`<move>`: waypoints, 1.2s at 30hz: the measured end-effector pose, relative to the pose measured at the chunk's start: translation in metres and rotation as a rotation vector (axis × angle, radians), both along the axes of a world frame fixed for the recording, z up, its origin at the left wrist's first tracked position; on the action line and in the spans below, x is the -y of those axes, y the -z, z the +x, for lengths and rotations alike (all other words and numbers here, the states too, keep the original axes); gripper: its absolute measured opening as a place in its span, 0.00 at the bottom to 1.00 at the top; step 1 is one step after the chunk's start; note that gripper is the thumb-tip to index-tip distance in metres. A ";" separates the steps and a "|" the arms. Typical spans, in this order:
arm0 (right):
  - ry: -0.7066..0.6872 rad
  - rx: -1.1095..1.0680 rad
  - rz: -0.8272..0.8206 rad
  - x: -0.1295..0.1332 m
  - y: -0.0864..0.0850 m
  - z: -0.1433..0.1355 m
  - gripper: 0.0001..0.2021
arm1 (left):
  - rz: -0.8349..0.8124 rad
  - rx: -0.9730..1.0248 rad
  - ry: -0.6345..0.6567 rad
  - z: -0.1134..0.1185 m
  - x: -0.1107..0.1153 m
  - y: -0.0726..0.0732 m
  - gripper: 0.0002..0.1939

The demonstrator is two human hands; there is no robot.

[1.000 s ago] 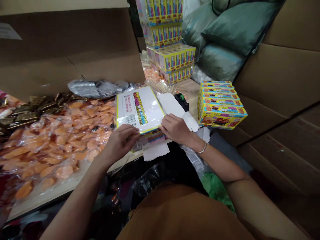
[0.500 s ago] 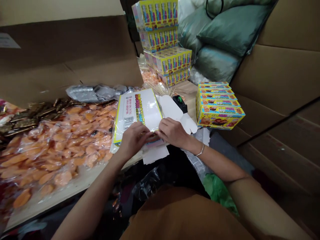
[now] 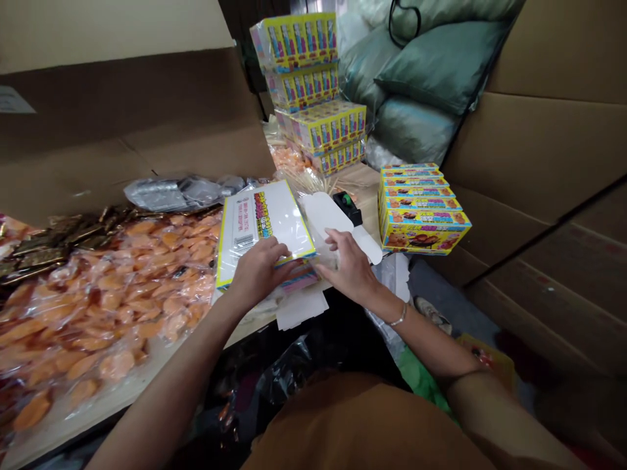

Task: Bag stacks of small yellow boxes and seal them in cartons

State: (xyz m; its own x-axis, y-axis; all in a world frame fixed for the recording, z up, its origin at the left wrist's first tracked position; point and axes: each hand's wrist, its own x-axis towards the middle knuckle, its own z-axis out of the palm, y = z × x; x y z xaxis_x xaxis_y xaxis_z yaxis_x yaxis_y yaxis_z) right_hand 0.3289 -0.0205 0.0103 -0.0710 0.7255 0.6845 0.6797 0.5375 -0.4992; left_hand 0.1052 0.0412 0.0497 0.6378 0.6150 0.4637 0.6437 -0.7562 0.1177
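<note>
A flat white and yellow box (image 3: 264,215) with colourful lettering and a barcode lies at the table's edge in front of me. My left hand (image 3: 260,271) grips its near edge, fingers curled on top and thumb against the front side. Just off the box's right corner is my right hand (image 3: 347,266), fingers apart and curved, holding nothing that I can see. White cut card (image 3: 318,219) with rounded flaps lies partly under the right hand. Another white card piece (image 3: 304,309) juts out below the box, over the table's edge.
Orange wrapped pieces (image 3: 112,281) and brown-gold packets (image 3: 53,241) cover the left, before a large cardboard carton (image 3: 132,117). A black tape dispenser (image 3: 347,207) and a row of small yellow boxes (image 3: 424,225) stand right. Wrapped boxes (image 3: 298,42) are stacked behind.
My right hand has come away from the box's near edge, moving right, and its fingers have spread. My left hand stays on the edge. The view has shifted slightly.
</note>
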 end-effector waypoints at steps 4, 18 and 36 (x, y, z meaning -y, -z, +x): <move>-0.045 0.077 -0.014 0.016 0.024 0.011 0.04 | 0.002 -0.063 0.101 0.010 -0.011 -0.013 0.10; -0.266 -0.309 0.073 -0.026 0.046 0.023 0.14 | -0.209 -0.420 0.323 0.041 -0.028 -0.033 0.12; -0.642 -0.771 -0.519 -0.117 0.016 -0.018 0.21 | -0.483 0.056 0.207 0.029 -0.023 -0.016 0.57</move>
State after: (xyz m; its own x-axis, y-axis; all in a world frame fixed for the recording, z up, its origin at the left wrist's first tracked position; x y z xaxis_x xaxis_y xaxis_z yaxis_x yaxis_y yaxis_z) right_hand 0.3109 0.0969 -0.0055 -0.2215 0.9164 0.3333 -0.2338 0.2819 -0.9305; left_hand 0.1345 0.0639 0.0654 0.7510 0.6306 0.1955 0.4690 -0.7180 0.5143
